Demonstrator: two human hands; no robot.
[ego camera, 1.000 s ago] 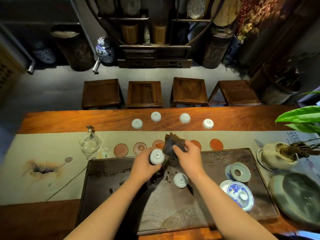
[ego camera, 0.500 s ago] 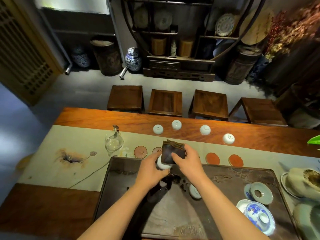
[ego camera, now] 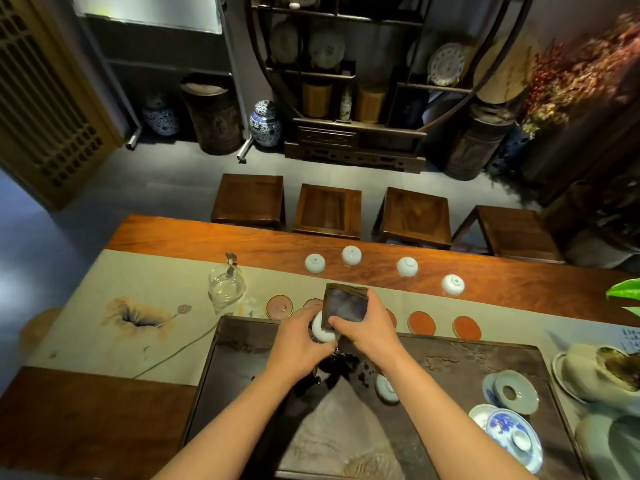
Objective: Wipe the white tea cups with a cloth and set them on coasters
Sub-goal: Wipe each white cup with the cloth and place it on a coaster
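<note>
1. Left hand point(ego camera: 300, 344) is clamped round a white cup point(ego camera: 321, 330), holding it just above the far edge of the dark tray point(ego camera: 485, 355).
2. Right hand point(ego camera: 367, 329) is closed on a folded dark cloth point(ego camera: 346, 303), which is pressed against the cup's right and far side, so cup and cloth touch between the two hands.
3. From the held cup, the row of round coasters point(ego camera: 421, 322) lies just beyond on the pale runner point(ego camera: 104, 327), running left to right. I judge the coming move to be a short reach away from the body, and the left hand, which carries the cup, is the nearer one to do it.
4. Coasters: four show clearly, and a sliver of another peeps past the right hand. All the ones in view are bare.
5. Cups: six in all. One is in the hand, one point(ego camera: 386, 388) sits upside down on the tray beside the right forearm, and four point(ego camera: 407, 266) stand upside down in a loose line on the far tabletop point(ego camera: 173, 237).
6. Cloths: one. Hands at work: two.
7. With no cup yet on a coaster, I judge the job barely started.
</note>
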